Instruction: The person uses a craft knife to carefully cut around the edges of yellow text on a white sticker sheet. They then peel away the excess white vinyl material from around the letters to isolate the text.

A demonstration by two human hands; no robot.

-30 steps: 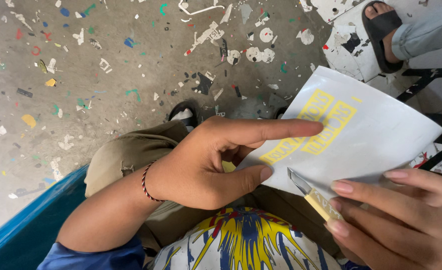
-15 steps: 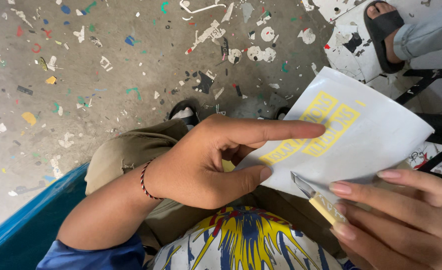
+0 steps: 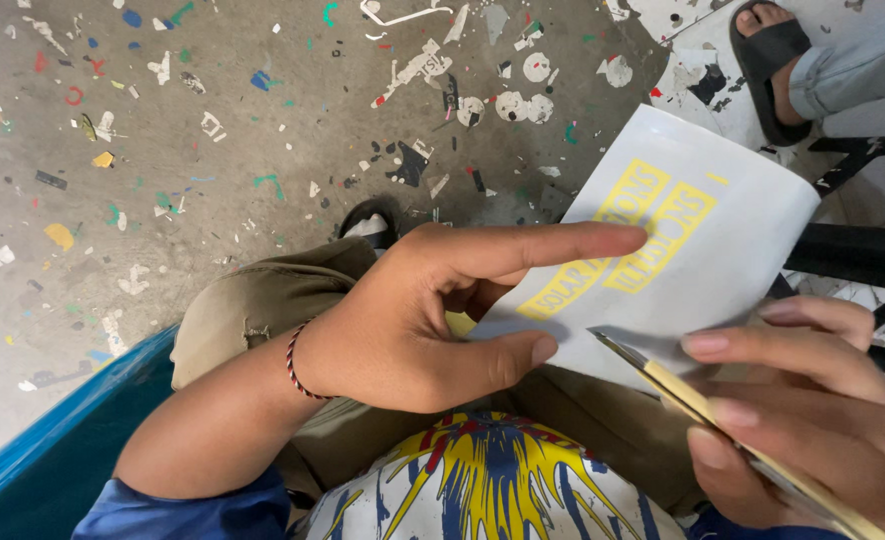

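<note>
Your left hand [image 3: 413, 320] pinches the near edge of a white sticker sheet [image 3: 708, 270] with yellow lettering, index finger stretched flat across its top and thumb beneath, holding it over your lap. Your right hand [image 3: 813, 410] grips a yellow-handled craft knife [image 3: 693, 400], whose pointed blade rests on the sheet's lower edge. Below lies a concrete floor [image 3: 213, 150] littered with coloured vinyl scraps.

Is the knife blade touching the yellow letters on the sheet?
No, the blade lies on the white part of the sheet, below the yellow letters.
</note>
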